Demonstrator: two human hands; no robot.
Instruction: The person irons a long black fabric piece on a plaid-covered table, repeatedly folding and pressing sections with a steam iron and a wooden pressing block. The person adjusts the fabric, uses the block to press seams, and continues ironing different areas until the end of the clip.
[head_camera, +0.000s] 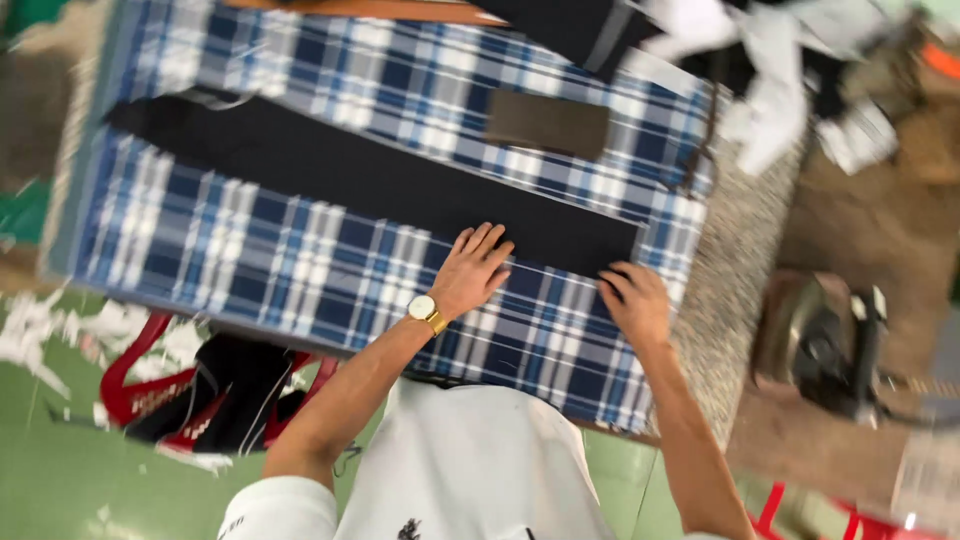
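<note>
A long black fabric strip (330, 170) lies across a table covered in blue and white plaid cloth (250, 260). My left hand (472, 272), with a gold wristwatch, rests flat with fingers spread at the strip's near edge. My right hand (634, 302) presses its curled fingertips on the strip's right end, near the table's corner. Neither hand holds anything up. A dark rectangular patch (547, 124) lies on the plaid beyond the strip.
A red basket (140, 385) with dark cloth stands on the green floor at lower left, among white scraps. White and black fabric pieces (770, 70) pile at upper right. An iron (830, 345) sits on a surface at right.
</note>
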